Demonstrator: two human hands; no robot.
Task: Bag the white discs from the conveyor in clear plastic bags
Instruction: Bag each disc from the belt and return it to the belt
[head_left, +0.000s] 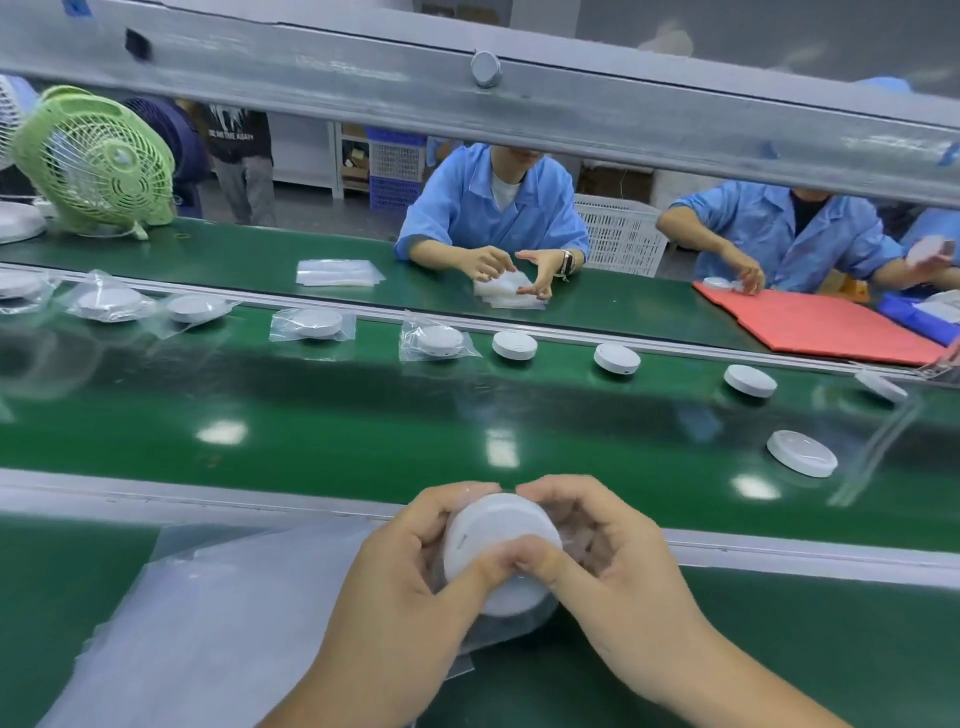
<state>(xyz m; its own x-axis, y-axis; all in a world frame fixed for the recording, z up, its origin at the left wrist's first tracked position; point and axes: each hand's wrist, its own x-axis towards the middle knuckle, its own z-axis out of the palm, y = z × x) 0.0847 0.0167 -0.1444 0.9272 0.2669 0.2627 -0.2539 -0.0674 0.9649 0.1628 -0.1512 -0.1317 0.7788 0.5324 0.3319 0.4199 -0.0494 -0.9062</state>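
Disc (493, 538), white, at 6 o'clock, is gripped by left hand (400, 566) and right hand (618, 556), fingers curled round it; bag (514, 626) should be held wide and drawn evenly over it.

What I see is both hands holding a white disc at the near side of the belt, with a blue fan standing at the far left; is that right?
Not quite. The fan is green, not blue, as the head view shows. The rest holds: the left hand and the right hand both hold a white disc at the near side of the belt, and the fan stands at the far left.
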